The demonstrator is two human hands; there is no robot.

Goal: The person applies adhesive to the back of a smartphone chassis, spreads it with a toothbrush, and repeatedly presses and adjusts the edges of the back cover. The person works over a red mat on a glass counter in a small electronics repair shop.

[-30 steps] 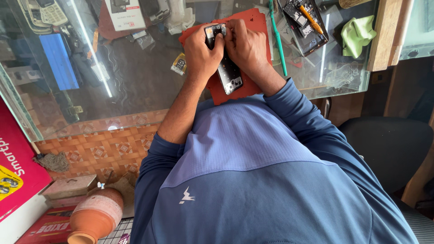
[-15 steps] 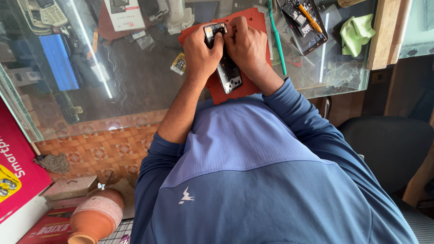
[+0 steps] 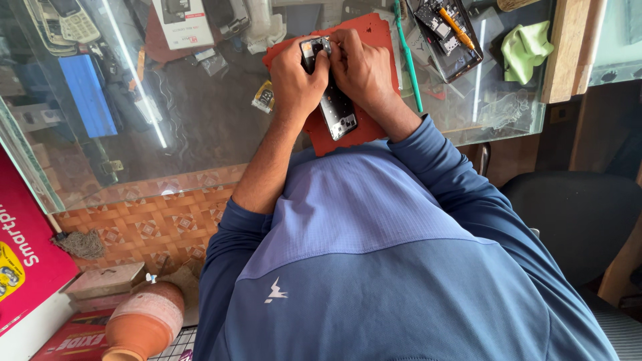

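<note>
I see the glass table [image 3: 200, 127], then the red mat [image 3: 374, 40] on it. Both forearms reach forward; my left hand [image 3: 294, 83] and right hand [image 3: 361, 67] clasp the opened phone [image 3: 336, 110] over the mat, thumbs pressing its top end.

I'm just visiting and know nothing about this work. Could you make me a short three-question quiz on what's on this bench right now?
1. True or false: both hands are on the opened phone.
2. What colour is the mat under the phone? A) red B) black C) white
3. What lies on the glass counter at the far right, beside the wooden post?

Key
1. True: the left hand and the right hand grip its upper end from either side.
2. A
3. A crumpled green cloth.
</note>
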